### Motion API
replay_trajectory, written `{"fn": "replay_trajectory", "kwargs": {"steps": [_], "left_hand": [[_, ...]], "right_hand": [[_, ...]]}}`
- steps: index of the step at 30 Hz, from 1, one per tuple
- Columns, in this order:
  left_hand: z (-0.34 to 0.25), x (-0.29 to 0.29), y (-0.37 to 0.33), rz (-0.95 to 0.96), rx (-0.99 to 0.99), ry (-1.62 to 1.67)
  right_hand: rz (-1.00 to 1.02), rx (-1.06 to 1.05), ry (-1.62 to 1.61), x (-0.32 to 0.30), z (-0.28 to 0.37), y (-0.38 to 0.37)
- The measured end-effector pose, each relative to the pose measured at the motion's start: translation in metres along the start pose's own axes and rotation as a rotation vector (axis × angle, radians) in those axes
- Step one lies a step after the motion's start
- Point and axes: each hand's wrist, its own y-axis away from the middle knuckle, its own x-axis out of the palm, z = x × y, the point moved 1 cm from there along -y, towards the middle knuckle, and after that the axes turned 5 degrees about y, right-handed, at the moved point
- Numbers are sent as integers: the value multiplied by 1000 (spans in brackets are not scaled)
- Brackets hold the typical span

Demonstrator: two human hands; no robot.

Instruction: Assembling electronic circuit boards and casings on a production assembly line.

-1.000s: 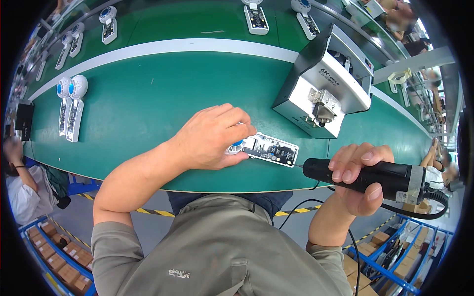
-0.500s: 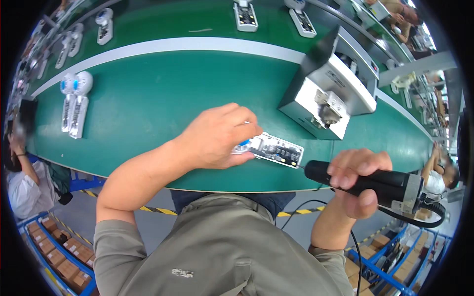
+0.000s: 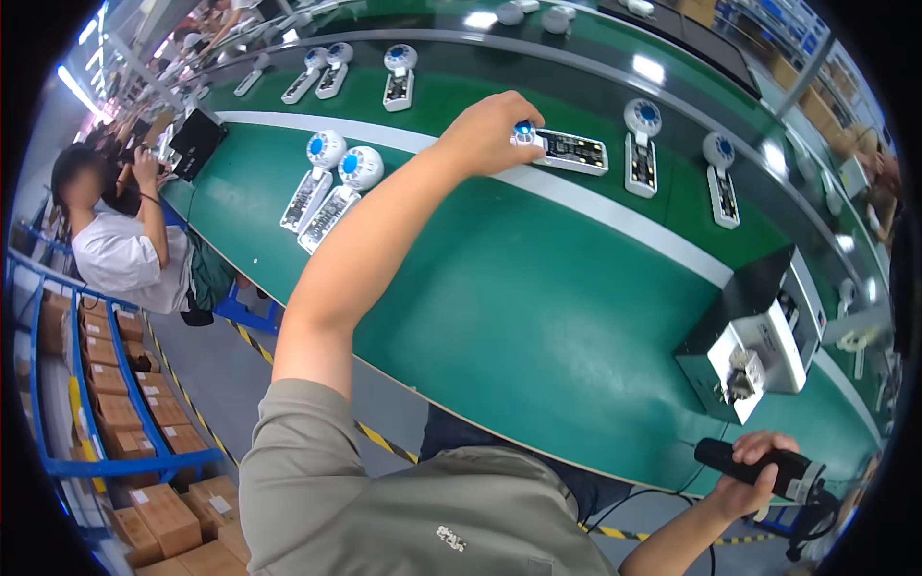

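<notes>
My left hand [image 3: 480, 136] is stretched far forward, pinching a white handheld device [image 3: 574, 152] by its round, blue-centred head. The device's long body points right, with its dark circuit board exposed. It is over the green belt, just beyond the pale strip [image 3: 595, 213]; whether it rests there I cannot tell. Low on the right, my right hand [image 3: 741, 492] is wrapped round a black electric screwdriver [image 3: 727, 458], whose thin bit points left over the bench edge. Two similar devices, one white body [image 3: 328, 219] beside another [image 3: 304, 200], lie on the bench left of my left forearm.
A black and silver boxy machine [image 3: 727, 360] stands on the bench at right. More open devices lie along the belt, such as a white one [image 3: 642, 163] right of my left hand. A co-worker [image 3: 125, 240] sits at left, near shelves of cardboard boxes [image 3: 120, 413].
My left hand has carried the device from the near bench forward to the belt. The screwdriver, still in my right hand, has come away from the device. The view has turned left.
</notes>
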Motion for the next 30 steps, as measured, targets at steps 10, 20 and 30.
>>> {"fn": "replay_trajectory", "kwargs": {"steps": [10,20,30], "left_hand": [[140,-48,-53,17,-914,-540],[291,-36,-10,-208,-1093,-420],[43,-31,-23,-541,-567,680]], "right_hand": [[-88,-12,60,15,-4,-11],[-165,-25,23,14,-21,-16],[-117,-8,-57,-3,-25,-23]]}}
